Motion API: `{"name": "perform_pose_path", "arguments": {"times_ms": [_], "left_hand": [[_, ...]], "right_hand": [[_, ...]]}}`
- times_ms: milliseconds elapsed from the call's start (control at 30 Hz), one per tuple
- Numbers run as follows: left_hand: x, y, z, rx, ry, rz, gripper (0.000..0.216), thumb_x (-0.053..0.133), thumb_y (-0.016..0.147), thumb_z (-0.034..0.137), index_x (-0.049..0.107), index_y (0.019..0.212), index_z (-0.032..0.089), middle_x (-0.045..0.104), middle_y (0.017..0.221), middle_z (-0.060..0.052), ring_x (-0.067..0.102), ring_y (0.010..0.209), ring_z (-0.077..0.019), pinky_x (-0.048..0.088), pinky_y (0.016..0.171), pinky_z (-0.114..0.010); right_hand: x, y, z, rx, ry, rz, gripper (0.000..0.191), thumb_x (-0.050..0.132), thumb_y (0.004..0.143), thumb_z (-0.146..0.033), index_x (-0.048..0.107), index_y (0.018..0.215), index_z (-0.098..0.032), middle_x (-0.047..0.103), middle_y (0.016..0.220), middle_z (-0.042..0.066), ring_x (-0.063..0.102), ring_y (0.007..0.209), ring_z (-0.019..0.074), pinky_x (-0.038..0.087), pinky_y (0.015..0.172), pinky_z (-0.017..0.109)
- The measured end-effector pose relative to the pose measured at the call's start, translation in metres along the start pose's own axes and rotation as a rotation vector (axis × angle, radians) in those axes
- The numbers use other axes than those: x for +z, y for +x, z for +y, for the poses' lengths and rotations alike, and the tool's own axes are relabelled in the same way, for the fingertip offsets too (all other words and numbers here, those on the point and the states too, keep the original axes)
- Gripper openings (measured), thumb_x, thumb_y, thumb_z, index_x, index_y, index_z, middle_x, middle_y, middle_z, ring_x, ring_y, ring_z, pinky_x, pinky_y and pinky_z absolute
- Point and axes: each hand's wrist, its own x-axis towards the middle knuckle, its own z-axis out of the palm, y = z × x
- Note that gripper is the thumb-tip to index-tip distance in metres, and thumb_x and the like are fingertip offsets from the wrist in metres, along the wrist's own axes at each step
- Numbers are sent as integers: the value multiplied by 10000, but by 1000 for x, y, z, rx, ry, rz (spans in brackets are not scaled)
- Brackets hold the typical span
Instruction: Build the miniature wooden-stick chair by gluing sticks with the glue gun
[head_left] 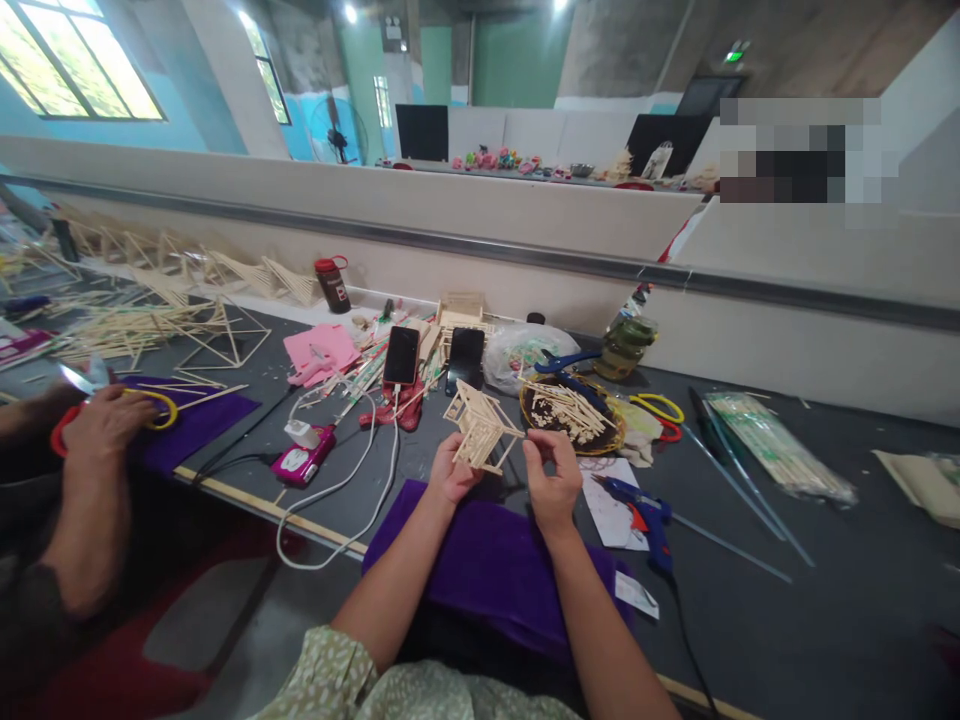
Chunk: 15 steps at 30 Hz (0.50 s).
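My left hand (pixel 452 472) is closed around the lower left side of a small model built of wooden sticks (pixel 481 425), held tilted above the table. My right hand (pixel 553 482) pinches thumb and forefinger at the model's right side, where a thin wooden stick (pixel 517 432) meets the fingertips. Whether that stick is joined to the model I cannot tell. Beneath both forearms lies a folded purple cloth (pixel 487 570). Just beyond my right hand is a basket (pixel 619 440) of cut stick pieces. A blue glue gun (pixel 654 525) rests to its right on a white paper.
At left, a co-worker's hand (pixel 109 420) holds scissors (pixel 161 408). Two phones (pixel 402 356), a pink power strip (pixel 304 458) and a white cable (pixel 390 460) lie ahead. Blue pliers (pixel 566 362), a jar (pixel 626 350), glue sticks (pixel 739 480) and bagged sticks (pixel 780 445) are on the right.
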Motion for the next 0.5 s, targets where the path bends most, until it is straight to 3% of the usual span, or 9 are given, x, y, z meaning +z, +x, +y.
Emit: {"name": "perform_pose_path", "arguments": {"times_ms": [167, 300, 500], "left_hand": [[10, -4, -1, 41, 5, 16, 350, 466, 817, 140, 660, 1104, 89, 756, 747, -102, 725, 600, -218, 574, 513, -273], [22, -10, -4, 98, 4, 16, 492, 446, 809, 94, 593, 1279, 85, 751, 744, -87, 712, 590, -194, 573, 562, -265], [24, -15, -10, 38, 0, -22, 452, 448, 828, 100, 620, 1245, 105, 721, 681, -80, 687, 563, -187, 565, 601, -279]], "right_hand": [[-2, -1, -12, -5, -15, 12, 238, 645, 898, -269, 654, 1130, -219, 621, 1056, 70, 578, 896, 195, 489, 770, 351], [-6, -8, -17, 81, 53, -84, 213, 636, 906, -282, 672, 1109, -228, 623, 1079, 70, 594, 941, 206, 499, 792, 354], [-15, -15, -23, 130, 146, -133, 117, 648, 905, -254, 700, 1007, -228, 646, 990, 63, 619, 938, 221, 510, 793, 356]]}}
